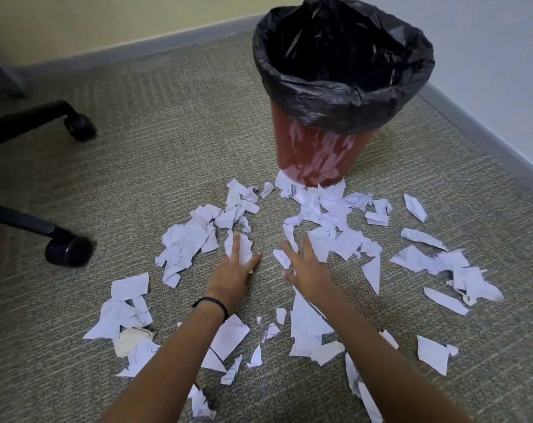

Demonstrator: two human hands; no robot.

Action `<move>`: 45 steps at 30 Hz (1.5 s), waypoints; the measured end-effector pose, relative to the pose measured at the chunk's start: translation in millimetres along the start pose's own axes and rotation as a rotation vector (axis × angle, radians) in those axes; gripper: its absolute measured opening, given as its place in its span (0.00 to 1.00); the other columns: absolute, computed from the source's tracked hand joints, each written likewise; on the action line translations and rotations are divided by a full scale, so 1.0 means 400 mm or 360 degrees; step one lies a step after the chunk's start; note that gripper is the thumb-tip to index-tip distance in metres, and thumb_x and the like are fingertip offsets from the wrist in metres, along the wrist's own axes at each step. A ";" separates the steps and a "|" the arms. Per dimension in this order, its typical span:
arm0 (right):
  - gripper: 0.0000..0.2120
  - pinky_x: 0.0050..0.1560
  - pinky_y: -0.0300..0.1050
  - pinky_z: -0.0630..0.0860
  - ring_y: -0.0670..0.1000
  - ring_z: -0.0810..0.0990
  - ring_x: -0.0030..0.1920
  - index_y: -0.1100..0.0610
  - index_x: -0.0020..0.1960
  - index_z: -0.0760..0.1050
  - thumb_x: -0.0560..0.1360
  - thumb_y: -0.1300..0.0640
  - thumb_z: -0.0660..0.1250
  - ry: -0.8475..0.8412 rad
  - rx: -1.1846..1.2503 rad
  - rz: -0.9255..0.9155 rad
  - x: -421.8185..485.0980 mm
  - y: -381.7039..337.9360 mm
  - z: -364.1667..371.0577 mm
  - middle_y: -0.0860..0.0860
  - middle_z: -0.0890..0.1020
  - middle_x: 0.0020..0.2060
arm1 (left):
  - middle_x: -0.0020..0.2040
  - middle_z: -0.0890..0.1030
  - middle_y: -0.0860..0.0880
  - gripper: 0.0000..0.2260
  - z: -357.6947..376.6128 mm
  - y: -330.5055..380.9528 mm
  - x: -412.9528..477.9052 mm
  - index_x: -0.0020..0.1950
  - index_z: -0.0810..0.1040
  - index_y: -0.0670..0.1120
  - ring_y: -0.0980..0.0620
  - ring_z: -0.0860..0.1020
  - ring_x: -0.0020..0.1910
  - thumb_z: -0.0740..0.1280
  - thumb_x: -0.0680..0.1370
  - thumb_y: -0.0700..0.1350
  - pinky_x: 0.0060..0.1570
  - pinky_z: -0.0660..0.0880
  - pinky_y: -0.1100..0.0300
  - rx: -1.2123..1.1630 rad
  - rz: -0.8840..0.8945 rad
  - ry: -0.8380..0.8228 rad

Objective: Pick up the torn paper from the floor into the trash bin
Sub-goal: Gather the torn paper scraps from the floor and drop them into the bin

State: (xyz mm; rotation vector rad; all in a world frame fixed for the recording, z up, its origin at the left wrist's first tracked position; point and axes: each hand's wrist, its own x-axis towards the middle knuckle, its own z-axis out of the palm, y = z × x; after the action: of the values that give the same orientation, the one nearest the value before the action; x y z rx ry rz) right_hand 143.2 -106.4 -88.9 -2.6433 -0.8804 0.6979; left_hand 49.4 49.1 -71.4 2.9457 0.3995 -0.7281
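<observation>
Several torn white paper pieces (186, 248) lie scattered over the carpet in front of a red trash bin (317, 157) lined with a black bag (341, 108). My left hand (234, 270), with a black band on the wrist, rests flat on the floor with its fingers over one scrap (244, 248). My right hand (305, 270) hovers beside it, fingers spread, touching scraps near the pile below the bin. Neither hand has closed around paper. More pieces lie under and between my forearms.
Two black chair legs with castors (68, 250) (79, 125) stand at the left. A wall with a grey skirting board (488, 141) runs behind and to the right of the bin. Bare carpet (167, 132) stretches left of the bin.
</observation>
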 end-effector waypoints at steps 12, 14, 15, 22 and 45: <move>0.14 0.35 0.46 0.69 0.56 0.75 0.46 0.67 0.58 0.73 0.74 0.74 0.58 0.0080 -0.0237 -0.0228 0.041 -0.022 0.002 0.59 0.73 0.47 | 0.74 0.54 0.35 0.26 -0.008 -0.008 0.049 0.77 0.51 0.47 0.36 0.62 0.70 0.53 0.80 0.33 0.57 0.74 0.51 0.0053 -0.0177 0.0074; 0.14 0.34 0.45 0.63 0.53 0.71 0.39 0.66 0.57 0.72 0.73 0.75 0.58 0.0107 -0.0256 -0.0178 0.033 -0.022 -0.004 0.55 0.66 0.34 | 0.69 0.61 0.38 0.23 -0.012 -0.009 0.052 0.73 0.59 0.46 0.39 0.67 0.64 0.54 0.79 0.33 0.54 0.74 0.51 -0.0027 -0.0175 0.0179; 0.14 0.37 0.44 0.63 0.53 0.71 0.39 0.65 0.56 0.71 0.73 0.75 0.58 0.0093 -0.0245 -0.0133 0.032 -0.021 -0.008 0.56 0.69 0.34 | 0.67 0.63 0.39 0.21 -0.016 -0.008 0.052 0.71 0.61 0.46 0.39 0.69 0.62 0.55 0.79 0.32 0.52 0.74 0.51 -0.0064 -0.0172 0.0216; 0.14 0.45 0.43 0.70 0.55 0.76 0.54 0.65 0.56 0.76 0.72 0.64 0.70 -0.0579 0.0000 0.0085 0.043 -0.020 -0.076 0.62 0.78 0.55 | 0.58 0.69 0.40 0.12 -0.026 -0.018 0.044 0.55 0.74 0.39 0.40 0.76 0.48 0.58 0.75 0.28 0.46 0.74 0.50 -0.0202 -0.0111 0.0315; 0.12 0.42 0.51 0.81 0.61 0.78 0.54 0.70 0.59 0.70 0.79 0.63 0.60 0.0524 0.3568 -0.0172 0.020 -0.091 -0.724 0.64 0.76 0.50 | 0.45 0.77 0.45 0.12 -0.686 0.205 0.054 0.52 0.75 0.39 0.50 0.79 0.44 0.57 0.82 0.46 0.37 0.81 0.62 -0.3600 0.0463 0.0351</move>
State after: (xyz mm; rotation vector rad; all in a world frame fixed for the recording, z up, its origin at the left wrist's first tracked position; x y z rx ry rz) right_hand 281.7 -101.8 168.3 -0.5825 0.1346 0.5091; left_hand 212.4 13.5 162.4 0.8209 0.3312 0.2244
